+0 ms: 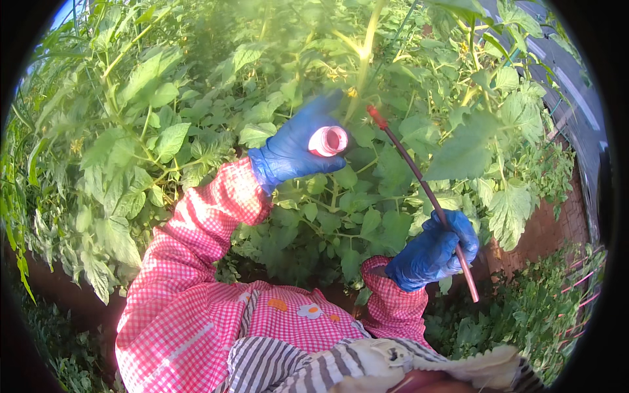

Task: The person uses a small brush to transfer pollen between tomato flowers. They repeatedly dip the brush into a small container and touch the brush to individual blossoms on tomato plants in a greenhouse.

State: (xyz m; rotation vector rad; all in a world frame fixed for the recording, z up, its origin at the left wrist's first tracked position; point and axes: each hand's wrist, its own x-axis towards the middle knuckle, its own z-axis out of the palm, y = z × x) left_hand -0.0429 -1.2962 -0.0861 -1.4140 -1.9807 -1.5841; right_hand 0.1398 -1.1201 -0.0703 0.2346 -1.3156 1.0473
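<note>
My left hand [290, 147], in a blue glove, grips a small uncapped bottle [327, 141] with a pale rim and traces of red. The bottle's mouth faces up toward me. In my right hand [432, 253], also gloved in blue, is a thin dark reddish rod [415, 172], tilted up and to the left. A bright red tip [377, 117] sits at its upper end, close to a thick pale green stem [364, 54]. A small yellow flower [352, 92] shows by that stem, just left of the tip. The fingertips of my left hand are partly blurred.
Leafy plants, apparently tomato [172, 142], crowd around both hands. A large leaf [464, 145] hangs just right of the rod. Dark sheeting [565, 73] runs along the right edge, above brown soil [535, 228]. Low greenery [506, 314] grows at the lower right.
</note>
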